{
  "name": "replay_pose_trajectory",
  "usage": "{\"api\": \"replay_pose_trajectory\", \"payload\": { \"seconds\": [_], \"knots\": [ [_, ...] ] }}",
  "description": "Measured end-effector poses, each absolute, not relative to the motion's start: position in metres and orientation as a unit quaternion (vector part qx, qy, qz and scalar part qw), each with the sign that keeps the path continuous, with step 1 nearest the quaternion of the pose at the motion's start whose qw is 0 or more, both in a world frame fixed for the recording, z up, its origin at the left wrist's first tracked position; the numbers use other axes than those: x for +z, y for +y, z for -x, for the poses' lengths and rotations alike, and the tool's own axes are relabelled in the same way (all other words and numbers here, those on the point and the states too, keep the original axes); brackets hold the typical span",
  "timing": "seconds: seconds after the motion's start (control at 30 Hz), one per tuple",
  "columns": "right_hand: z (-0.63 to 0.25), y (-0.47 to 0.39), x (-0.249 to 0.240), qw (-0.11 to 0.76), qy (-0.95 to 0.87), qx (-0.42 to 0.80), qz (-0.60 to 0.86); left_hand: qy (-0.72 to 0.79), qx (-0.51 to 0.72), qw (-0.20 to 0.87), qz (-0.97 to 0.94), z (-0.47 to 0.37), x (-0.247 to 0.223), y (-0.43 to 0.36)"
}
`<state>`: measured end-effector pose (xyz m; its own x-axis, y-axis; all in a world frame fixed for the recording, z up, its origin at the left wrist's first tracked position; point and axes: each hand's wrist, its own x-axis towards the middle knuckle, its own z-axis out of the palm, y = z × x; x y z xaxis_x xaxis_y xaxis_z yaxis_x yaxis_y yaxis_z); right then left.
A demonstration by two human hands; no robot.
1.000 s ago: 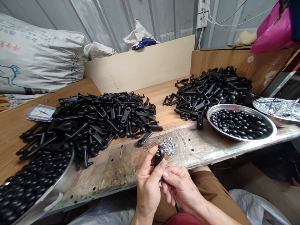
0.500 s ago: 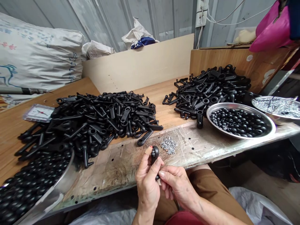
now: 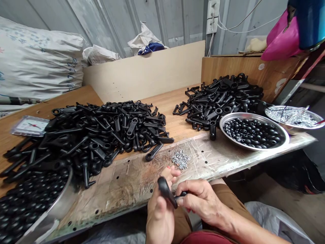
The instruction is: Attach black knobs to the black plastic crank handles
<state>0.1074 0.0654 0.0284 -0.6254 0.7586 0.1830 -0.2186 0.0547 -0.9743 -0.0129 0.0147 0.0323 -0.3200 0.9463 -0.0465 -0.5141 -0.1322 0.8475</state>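
Over the bench's front edge, my right hand (image 3: pixel 203 200) pinches a black crank handle (image 3: pixel 166 191) by the short spindle and knob on its side. The crank's arm slants across the palm of my left hand (image 3: pixel 161 217), whose fingers are stretched out and thumb stands apart, not wrapped round it. Just beyond my left fingertips lies a small heap of silvery screws or pins (image 3: pixel 180 159). A single loose crank handle (image 3: pixel 153 151) lies to the left of that heap, at the edge of a large pile of black crank handles (image 3: pixel 109 130).
Another pile of crank handles (image 3: pixel 223 98) sits at the back right. In front of it stands a metal bowl (image 3: pixel 286 139) of black knobs, with a bowl of silvery parts (image 3: pixel 320 124) behind. A metal basin (image 3: pixel 59 203) of black balls is front left, near a square clock (image 3: pixel 30 126).
The crank handle has tipped and come lower, towards me. My left fingers have loosened from around it and straightened, while my right hand has moved onto its spindle and knob. The view has shifted slightly.
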Motion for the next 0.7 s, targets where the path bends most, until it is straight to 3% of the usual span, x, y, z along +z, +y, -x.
{"api": "replay_pose_trajectory", "payload": {
  "seconds": [0.1, 0.2, 0.37, 0.47, 0.6, 0.7],
  "knots": [
    [-0.118, 0.074, 0.037, 0.398, -0.793, 0.436, 0.151, 0.372, 0.669, 0.612, -0.2, 0.016, 0.033, 0.005],
    [-0.128, 0.08, 0.043, 0.362, -0.896, 0.24, 0.095, 0.377, 0.59, 0.694, -0.17, 0.015, 0.027, -0.002],
    [-0.14, 0.081, 0.045, 0.303, -0.938, 0.144, 0.083, 0.325, 0.433, 0.822, -0.179, 0.009, 0.006, -0.005],
    [-0.147, 0.079, 0.039, 0.339, -0.893, 0.25, 0.158, 0.312, 0.454, 0.808, -0.207, 0.01, -0.001, -0.002],
    [-0.151, 0.073, 0.026, 0.412, -0.615, 0.613, 0.277, 0.354, 0.534, 0.729, -0.24, 0.009, 0.006, 0.0],
    [-0.143, 0.065, 0.012, 0.402, -0.401, 0.788, 0.238, 0.43, 0.542, 0.66, -0.293, 0.006, 0.017, -0.001]
  ]
}}
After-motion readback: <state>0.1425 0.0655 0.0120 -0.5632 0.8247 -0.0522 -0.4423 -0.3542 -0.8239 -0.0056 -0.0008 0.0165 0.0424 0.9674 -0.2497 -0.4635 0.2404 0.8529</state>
